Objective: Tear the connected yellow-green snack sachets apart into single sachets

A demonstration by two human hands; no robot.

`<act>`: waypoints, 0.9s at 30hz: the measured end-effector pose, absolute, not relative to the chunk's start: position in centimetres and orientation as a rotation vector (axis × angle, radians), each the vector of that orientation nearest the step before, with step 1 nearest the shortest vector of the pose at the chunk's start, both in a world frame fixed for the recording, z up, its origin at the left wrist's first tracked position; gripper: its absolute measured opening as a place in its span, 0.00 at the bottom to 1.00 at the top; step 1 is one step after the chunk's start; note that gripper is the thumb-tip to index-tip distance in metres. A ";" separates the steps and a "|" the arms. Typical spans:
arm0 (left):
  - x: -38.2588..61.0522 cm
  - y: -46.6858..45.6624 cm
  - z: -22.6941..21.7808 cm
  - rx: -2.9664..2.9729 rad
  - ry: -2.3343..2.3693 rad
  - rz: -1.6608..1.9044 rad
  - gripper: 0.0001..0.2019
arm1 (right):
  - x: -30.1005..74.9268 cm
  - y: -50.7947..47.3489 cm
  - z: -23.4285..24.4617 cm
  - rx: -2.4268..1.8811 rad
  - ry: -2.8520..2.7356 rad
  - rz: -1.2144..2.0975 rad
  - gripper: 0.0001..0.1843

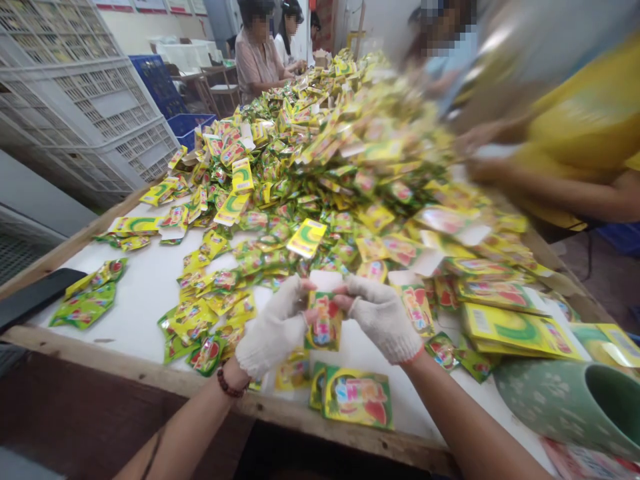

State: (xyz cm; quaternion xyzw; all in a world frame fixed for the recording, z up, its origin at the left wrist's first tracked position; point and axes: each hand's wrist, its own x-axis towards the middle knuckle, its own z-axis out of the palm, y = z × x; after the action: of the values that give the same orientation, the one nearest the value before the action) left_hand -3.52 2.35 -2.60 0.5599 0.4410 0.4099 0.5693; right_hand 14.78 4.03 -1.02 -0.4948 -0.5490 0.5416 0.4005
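Pinching one small packet [324, 323] by its top edge, both gloved hands meet just above the near edge of the table [145, 287]. Left hand [273, 327] grips the packet's upper left corner w/ thumb and fingertips pressed together; right hand [383, 317] does the same on the upper right corner. The packet hangs upright between them, a white card [325, 280] showing just behind its top.

Risks, as I judge them: the grip is fingertip-only thru thick knit gloves, so the slick foil could slip out and drop onto the flat packets [357, 397] lying below at the table's rim, or off the edge altogether. Pulling the corners apart unevenly could tear it crooked. The big heap of packets [320, 153] slopes toward the hands and loose ones could slide in and mix w/ the one held.

Pose: both forearms come up from the bottom of the view, wrists bent slightly inward, knuckles up, a bead bracelet [227, 385] on the left wrist. A green cup [560, 400] lies on its side near the right forearm; a co-worker's arm [565, 187] reaches in at far right, blurred.
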 end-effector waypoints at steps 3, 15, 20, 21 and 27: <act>-3.9 2.6 -2.5 1.372 1.044 0.915 0.09 | 14.7 3.8 -0.8 -1.274 -1.381 1.376 0.07; -2.5 2.0 -1.8 0.880 0.783 0.591 0.17 | 14.4 3.3 -0.9 -1.038 -1.260 1.464 0.33; -3.3 2.0 -2.2 0.804 0.755 0.495 0.13 | 15.1 3.0 -0.8 -0.993 -1.466 1.459 0.26; -3.3 2.0 -2.3 0.804 0.776 0.504 0.14 | 15.1 3.0 -0.8 -1.014 -1.494 1.431 0.26; -2.5 2.1 -1.9 0.898 1.030 0.496 0.16 | 14.4 3.3 -1.3 -1.192 -1.425 1.302 0.20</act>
State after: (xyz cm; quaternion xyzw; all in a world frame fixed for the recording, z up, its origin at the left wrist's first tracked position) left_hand -2.54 2.07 -1.92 0.4106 0.4709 0.2268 0.7472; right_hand 14.38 3.30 -1.29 -0.4762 -0.5693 0.5200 0.4228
